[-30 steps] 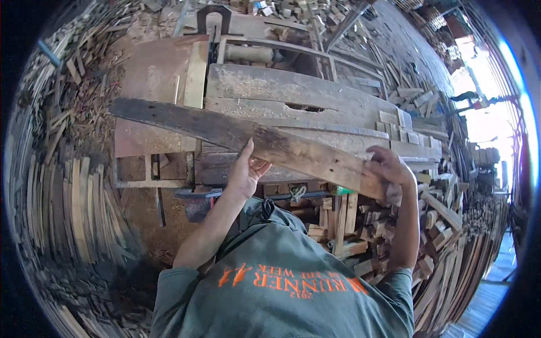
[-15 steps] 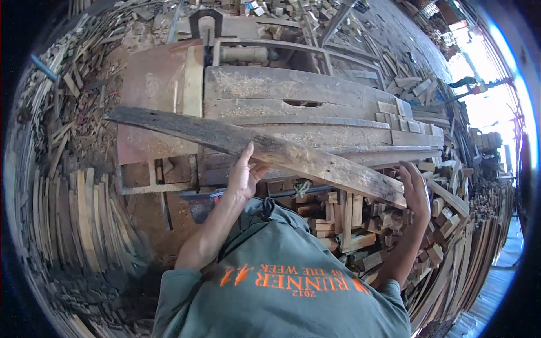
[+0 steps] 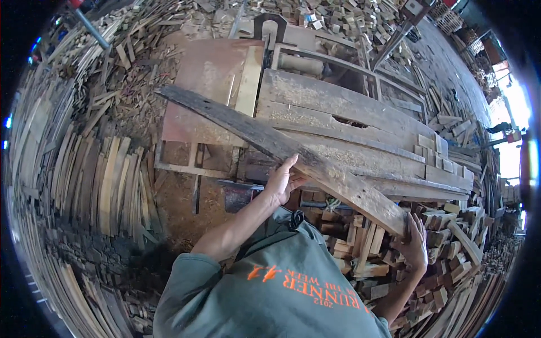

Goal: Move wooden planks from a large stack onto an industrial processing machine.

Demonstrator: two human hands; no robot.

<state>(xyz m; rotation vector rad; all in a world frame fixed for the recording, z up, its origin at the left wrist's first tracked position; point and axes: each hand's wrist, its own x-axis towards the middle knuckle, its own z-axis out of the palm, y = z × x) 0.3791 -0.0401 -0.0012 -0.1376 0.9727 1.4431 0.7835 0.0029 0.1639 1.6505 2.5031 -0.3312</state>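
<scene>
Head view: hands [image 3: 282,183] have swung the plank [image 3: 293,155] steeper.

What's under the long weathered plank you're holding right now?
Under the weathered plank lie the reddish-brown table top and stacked pale boards; near the right hand, a heap of wood offcuts. What sits directly beneath its middle is covered.

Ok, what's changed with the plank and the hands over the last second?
The weathered plank has swung: its near end dropped toward the offcut pile, its far end pointing up-left. The right hand slid from on top of that end to under it. The left hand stays at mid-length; the saw table is unchanged.
</scene>
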